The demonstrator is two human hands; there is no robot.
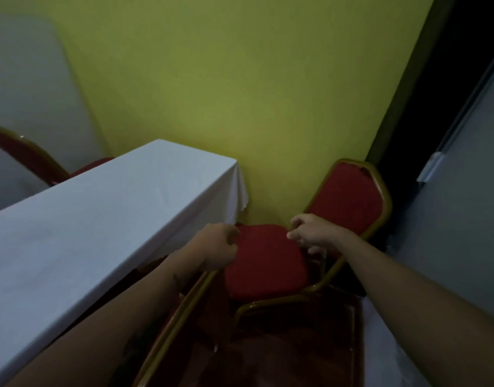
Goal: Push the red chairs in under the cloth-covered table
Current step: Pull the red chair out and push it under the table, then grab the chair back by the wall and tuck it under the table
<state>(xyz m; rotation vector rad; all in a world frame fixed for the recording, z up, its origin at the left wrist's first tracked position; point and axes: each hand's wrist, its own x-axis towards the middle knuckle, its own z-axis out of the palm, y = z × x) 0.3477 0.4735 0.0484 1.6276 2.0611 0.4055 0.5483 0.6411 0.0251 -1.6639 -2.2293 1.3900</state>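
Observation:
A red chair (pixel 265 261) with a gold frame stands at the corner of the white cloth-covered table (pixel 86 227), its backrest toward the right. My left hand (pixel 216 247) grips the seat's left edge beside the hanging cloth. My right hand (pixel 313 233) holds the seat's far right side where it meets the backrest. A second red chair (pixel 173 325) is below my left arm, its gold back rail running down toward the bottom edge. A third red chair (pixel 25 152) stands on the table's far side at the left.
A yellow-green wall (pixel 240 93) rises right behind the chair. A dark doorway (pixel 447 79) and a grey door (pixel 469 191) are at the right. White cloth (pixel 385 344) of something else shows at the lower right. The floor is dark red.

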